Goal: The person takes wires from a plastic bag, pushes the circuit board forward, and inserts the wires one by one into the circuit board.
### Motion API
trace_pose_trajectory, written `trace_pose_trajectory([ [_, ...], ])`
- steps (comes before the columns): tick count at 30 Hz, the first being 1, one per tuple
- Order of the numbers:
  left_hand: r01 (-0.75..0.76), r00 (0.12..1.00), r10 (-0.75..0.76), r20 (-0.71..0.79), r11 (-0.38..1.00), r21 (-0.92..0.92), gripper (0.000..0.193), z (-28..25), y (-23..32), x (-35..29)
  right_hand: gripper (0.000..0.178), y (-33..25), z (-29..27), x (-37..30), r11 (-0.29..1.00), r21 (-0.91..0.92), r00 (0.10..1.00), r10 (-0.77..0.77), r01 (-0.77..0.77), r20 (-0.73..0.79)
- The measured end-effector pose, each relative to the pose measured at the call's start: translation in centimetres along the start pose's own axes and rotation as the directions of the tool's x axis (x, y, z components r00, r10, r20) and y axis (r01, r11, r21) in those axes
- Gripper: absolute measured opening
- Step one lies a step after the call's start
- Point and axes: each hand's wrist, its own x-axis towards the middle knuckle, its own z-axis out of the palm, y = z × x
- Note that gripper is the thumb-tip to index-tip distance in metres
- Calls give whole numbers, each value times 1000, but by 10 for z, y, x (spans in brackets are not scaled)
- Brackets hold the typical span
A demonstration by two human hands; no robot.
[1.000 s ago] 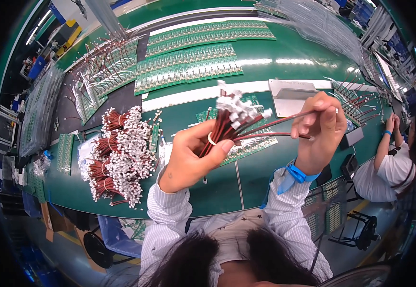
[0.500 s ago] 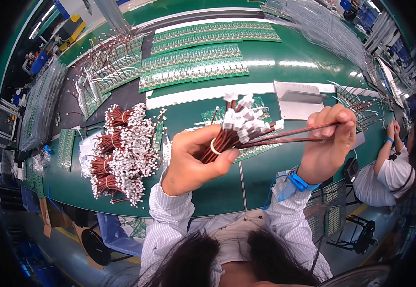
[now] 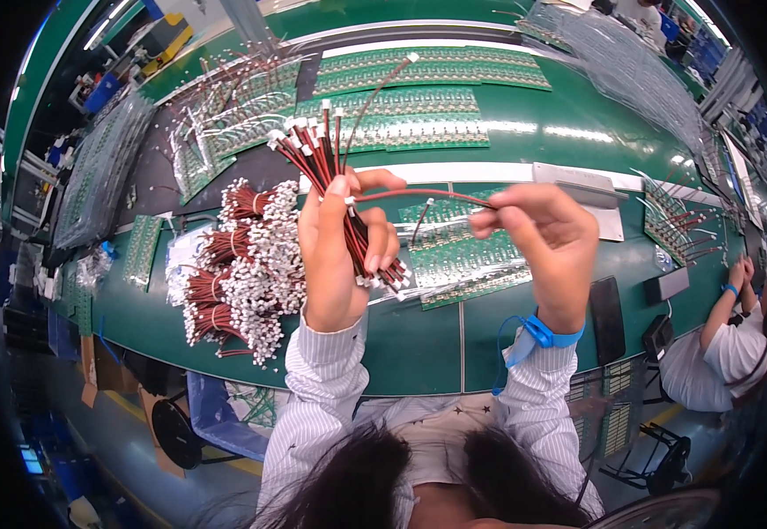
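Note:
My left hand [image 3: 323, 251] is closed around a bundle of red-and-black wire leads [image 3: 317, 163] with small white connectors. The bundle stands tilted, its connectors showing above and below my fingers. One lead [image 3: 367, 101] sticks out far above the rest, curving up to the right. My right hand [image 3: 552, 242] pinches the end of a lead [image 3: 423, 191] between thumb and fingers. That lead runs across, slightly bowed, to the bundle in my left hand. Beneath and between my hands lie green circuit boards [image 3: 463, 260] on the green table.
Several banded bundles of similar leads [image 3: 247, 264] are heaped at left. Rows of circuit boards [image 3: 418, 119] lie at the back, and wired boards [image 3: 242, 123] at far left. A metal fixture [image 3: 581, 189] and black box [image 3: 608, 317] sit at right. Another person [image 3: 736, 344] is seated at far right.
The bundle has turned in my left hand, its connectors swinging from upper right to upper left. My right hand has moved left and lower, now pinching a lead's end close to the bundle.

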Motion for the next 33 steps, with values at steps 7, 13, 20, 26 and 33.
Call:
trace_pose_trajectory([
  [7,32,999,-27,21,948,-317,18,-17,5,5,9,19,10,2,910,-410,979,128,-53,156],
  [13,13,1000,-15,-2,950,-313,18,-14,5,4,6,28,14,1,808,-586,974,85,55,209],
  [20,-18,1000,11,-25,951,-308,17,-15,6,3,4,31,15,3,759,-633,953,59,151,298],
  [26,-2,996,-15,-84,979,-205,17,-13,14,5,7,32,3,12,855,-517,878,210,49,430],
  [33,-89,994,73,-87,976,-198,17,-23,28,6,10,87,-18,22,818,-553,885,367,-160,286],
])
